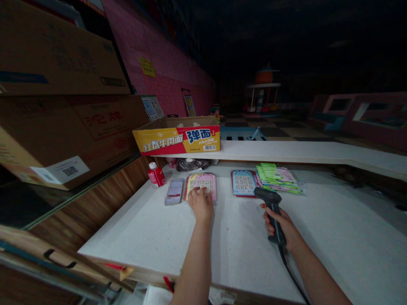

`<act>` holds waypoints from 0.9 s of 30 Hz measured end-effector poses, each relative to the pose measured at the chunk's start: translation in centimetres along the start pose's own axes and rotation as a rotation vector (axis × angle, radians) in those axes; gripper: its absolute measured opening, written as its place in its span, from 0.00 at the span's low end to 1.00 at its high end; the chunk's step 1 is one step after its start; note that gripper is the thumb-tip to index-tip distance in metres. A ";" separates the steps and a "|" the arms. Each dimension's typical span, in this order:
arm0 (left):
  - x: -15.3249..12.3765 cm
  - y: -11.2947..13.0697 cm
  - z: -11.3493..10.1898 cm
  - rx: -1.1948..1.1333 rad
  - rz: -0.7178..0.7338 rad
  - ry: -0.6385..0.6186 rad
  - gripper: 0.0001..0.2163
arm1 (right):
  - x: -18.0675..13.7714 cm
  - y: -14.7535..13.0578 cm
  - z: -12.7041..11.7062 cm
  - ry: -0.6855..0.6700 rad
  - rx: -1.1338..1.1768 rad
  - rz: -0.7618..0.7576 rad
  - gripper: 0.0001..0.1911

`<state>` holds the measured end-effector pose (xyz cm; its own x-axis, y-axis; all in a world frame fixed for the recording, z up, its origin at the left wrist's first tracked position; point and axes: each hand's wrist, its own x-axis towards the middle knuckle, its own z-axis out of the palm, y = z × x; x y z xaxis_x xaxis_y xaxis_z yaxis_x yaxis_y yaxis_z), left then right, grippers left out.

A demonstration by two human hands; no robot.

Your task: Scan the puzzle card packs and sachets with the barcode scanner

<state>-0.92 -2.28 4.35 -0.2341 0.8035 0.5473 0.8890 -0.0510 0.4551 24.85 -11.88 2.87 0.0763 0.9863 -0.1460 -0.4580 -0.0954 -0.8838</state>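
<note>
My left hand (200, 203) rests with its fingers flat on a stack of pink and yellow card packets (203, 183) lying on the white counter (178, 237). My right hand (281, 226) is wrapped round the grip of a black barcode scanner (270, 207), its head pointing left toward the packets and its cable running down past my wrist. A blue and red card packet (243, 183) lies just beyond the scanner head, with a fanned pile of green and pink packets (280, 178) to its right.
A phone (174, 191) and a small red bottle (156, 175) sit left of the pink packets. A yellow and red noodle carton (178, 137) stands on the raised ledge (302, 151). Large cardboard boxes (63, 127) crowd the left side.
</note>
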 end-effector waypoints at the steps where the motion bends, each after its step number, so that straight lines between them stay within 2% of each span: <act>1: -0.1 0.2 0.1 0.001 0.072 -0.073 0.14 | 0.0 0.0 0.0 0.002 0.000 0.000 0.24; 4: -0.4 0.5 0.5 0.040 0.151 -0.206 0.18 | 0.0 0.0 0.1 0.005 -0.004 0.000 0.24; 7: -0.4 0.5 0.6 0.095 0.123 -0.234 0.19 | -0.1 -0.1 0.1 0.002 -0.007 -0.003 0.23; 14: 0.3 0.0 0.9 0.133 0.025 -0.156 0.19 | -0.4 -0.4 0.3 0.014 0.001 0.004 0.23; 18: 0.3 0.2 1.1 0.072 0.063 -0.099 0.19 | -0.4 -0.7 0.5 0.046 0.016 0.006 0.25; 22: -0.4 1.0 0.9 -0.077 0.132 -0.033 0.12 | -0.3 -0.9 0.6 0.098 0.052 -0.026 0.25; 24: -0.7 1.5 1.0 -0.143 0.154 -0.079 0.11 | -0.1 -0.9 0.5 0.145 0.083 -0.059 0.25; 27: -0.6 2.8 1.8 -0.234 0.156 -0.225 0.11 | 0.2 -1.0 0.5 0.207 0.130 -0.097 0.26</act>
<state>2.44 -1.87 4.04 0.0131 0.8843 0.4668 0.7866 -0.2973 0.5412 24.83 -11.53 3.93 0.2991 0.9402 -0.1628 -0.5484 0.0298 -0.8357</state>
